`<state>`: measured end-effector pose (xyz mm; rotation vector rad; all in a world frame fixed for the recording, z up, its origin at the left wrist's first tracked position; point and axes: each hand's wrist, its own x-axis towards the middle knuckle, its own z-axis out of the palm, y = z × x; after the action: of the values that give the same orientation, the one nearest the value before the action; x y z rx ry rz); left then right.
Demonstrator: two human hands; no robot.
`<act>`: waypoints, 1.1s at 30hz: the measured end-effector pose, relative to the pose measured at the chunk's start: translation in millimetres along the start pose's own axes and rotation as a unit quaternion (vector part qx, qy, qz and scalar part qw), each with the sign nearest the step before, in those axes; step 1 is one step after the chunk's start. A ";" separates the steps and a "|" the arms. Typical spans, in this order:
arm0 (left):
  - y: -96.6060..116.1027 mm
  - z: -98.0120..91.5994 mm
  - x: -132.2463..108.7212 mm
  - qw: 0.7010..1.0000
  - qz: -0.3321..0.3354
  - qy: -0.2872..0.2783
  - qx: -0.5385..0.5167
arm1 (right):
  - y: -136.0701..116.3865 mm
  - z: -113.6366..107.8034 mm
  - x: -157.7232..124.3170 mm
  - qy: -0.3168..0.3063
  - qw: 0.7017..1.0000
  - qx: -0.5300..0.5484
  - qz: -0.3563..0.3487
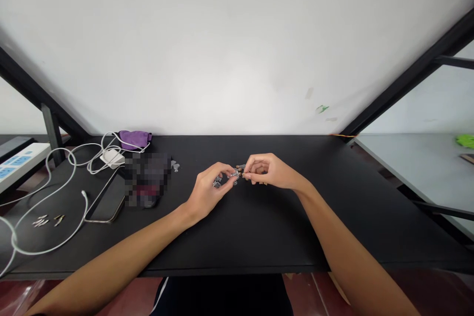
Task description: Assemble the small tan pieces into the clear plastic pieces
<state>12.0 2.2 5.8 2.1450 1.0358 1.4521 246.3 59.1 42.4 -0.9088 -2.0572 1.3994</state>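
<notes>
Over the middle of the black table, my left hand (207,190) pinches a small clear-grey plastic piece (234,174) between thumb and fingertips. Facing it, my right hand (272,172) is closed with thumb and forefinger on a tiny brownish, metallic-looking piece (242,174), right against the clear one. I cannot tell whether the two pieces are joined. More small clear-grey pieces (217,182) show by my left thumb, partly hidden by the hand. Other little brownish bits (263,183) lie beneath my right hand, mostly covered by it.
To the left lie a phone (105,197), a pixelated dark item (148,177), a white charger (112,158) with looping white cable (55,247), a purple pouch (135,139) and a power strip (22,163). Several small metal pieces (40,220) lie near the cable. A white wall (229,49) stands behind.
</notes>
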 end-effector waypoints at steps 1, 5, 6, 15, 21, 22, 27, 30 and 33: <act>0.1 0.1 -0.1 1.000 0.003 -0.001 -0.005 | -0.1 2.4 0.9 0.006 1.000 0.015 -0.009; -0.4 0.8 -1.5 1.000 0.007 -0.010 -0.016 | 1.0 7.2 2.6 0.006 0.999 0.047 -0.021; -0.7 1.0 -2.0 1.000 0.007 -0.013 -0.017 | 1.0 7.4 2.6 0.003 0.998 0.051 -0.021; -4.6 1.3 -3.9 1.000 0.010 -0.027 -0.010 | -0.9 6.6 2.6 -0.010 0.997 0.075 -0.015; -4.6 1.7 -4.7 0.999 0.006 -0.035 -0.007 | 2.9 5.1 2.3 -0.022 0.995 0.093 -0.003; -4.8 1.8 -4.8 0.999 0.012 -0.036 -0.007 | 3.2 5.0 2.3 -0.025 0.995 0.093 -0.003; -6.0 2.2 -5.3 0.999 0.026 -0.041 -0.018 | 3.1 4.1 2.7 -0.039 0.994 0.099 -0.003; -5.6 2.4 -4.3 0.998 0.032 -0.037 -0.028 | 2.4 4.0 2.8 -0.049 0.993 0.110 -0.005; -4.2 1.8 -2.1 0.998 0.048 -0.024 -0.034 | 1.6 4.9 2.2 -0.073 0.991 0.113 -0.002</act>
<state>11.6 3.7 1.0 2.1983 0.8642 1.4485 241.7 58.2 39.3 -0.7268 -1.9508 1.7006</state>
